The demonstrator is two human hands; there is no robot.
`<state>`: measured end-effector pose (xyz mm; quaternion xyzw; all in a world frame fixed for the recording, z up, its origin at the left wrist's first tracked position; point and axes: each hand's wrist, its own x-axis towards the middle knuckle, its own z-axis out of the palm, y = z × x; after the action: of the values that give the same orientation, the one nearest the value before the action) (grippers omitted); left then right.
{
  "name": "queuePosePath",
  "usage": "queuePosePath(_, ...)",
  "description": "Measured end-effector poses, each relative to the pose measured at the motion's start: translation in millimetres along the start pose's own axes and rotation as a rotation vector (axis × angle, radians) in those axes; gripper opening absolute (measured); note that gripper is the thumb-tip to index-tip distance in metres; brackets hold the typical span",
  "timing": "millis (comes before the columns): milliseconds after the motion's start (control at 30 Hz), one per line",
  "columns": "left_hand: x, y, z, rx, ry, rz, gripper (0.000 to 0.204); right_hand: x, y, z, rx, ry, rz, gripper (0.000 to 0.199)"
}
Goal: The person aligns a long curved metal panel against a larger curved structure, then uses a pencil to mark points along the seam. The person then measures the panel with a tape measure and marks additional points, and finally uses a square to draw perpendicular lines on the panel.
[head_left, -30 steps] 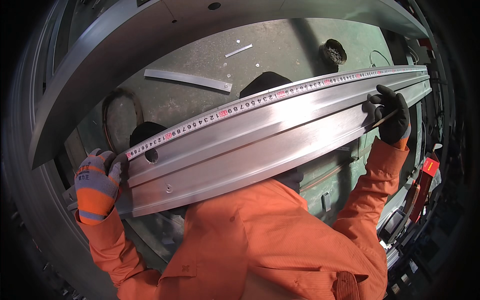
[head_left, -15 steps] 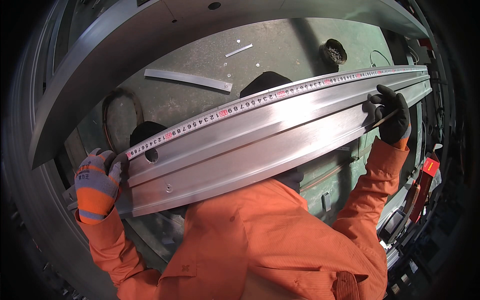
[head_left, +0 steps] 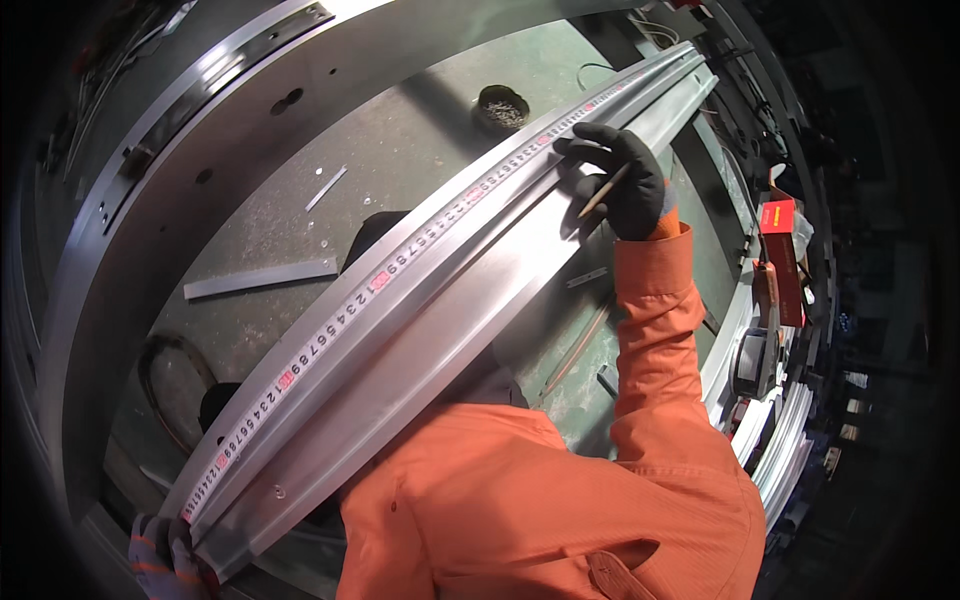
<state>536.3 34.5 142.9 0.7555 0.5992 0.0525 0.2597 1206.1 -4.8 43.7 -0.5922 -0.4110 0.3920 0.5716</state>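
Observation:
A long silver metal profile [head_left: 480, 290] lies slantwise across my front, from lower left to upper right, with stepped ridges along it. Stretched along its far edge is a white tape measure [head_left: 350, 305] with black and red marks. My left hand [head_left: 165, 555], in a grey and orange glove, is closed over the tape's end at the profile's near left end; its fingertips are partly hidden. Above the profile's right half, my right hand [head_left: 632, 185], in a black-palmed glove, grips a thin pointed pencil-like stick [head_left: 604, 192], its forefinger reaching toward the tape.
A large curved-looking metal beam [head_left: 230, 165] stands beyond the profile. On the floor are a flat metal strip [head_left: 262, 279], a smaller strip [head_left: 327, 188] and a round tin [head_left: 502, 108] of small metal bits. To the right are a red box [head_left: 782, 250] and a dark spool [head_left: 750, 362].
My view has swung to the right, so the profile appears steeper and my left hand lower. My right hand has moved along the profile, closer to the tape, still with the stick.

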Motion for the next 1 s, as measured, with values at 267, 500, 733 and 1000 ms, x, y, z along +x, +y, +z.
queuePosePath(267,-4,46,8,-0.172,-0.296,-0.383,0.019,-11,9,-16,-0.068,0.08,-0.169,0.058)
queuePosePath(500,1,50,12,0.02,-0.354,-0.328,0.029,-28,3,-13,-0.494,0.27,-0.298,0.058)
queuePosePath(733,-6,46,8,0.146,-0.375,-0.178,0.031,-37,-6,-6,-0.184,0.358,0.009,0.036)
queuePosePath(1000,-12,61,8,-0.022,-0.455,-0.395,0.032,-36,0,-3,-0.059,0.391,0.102,0.037)
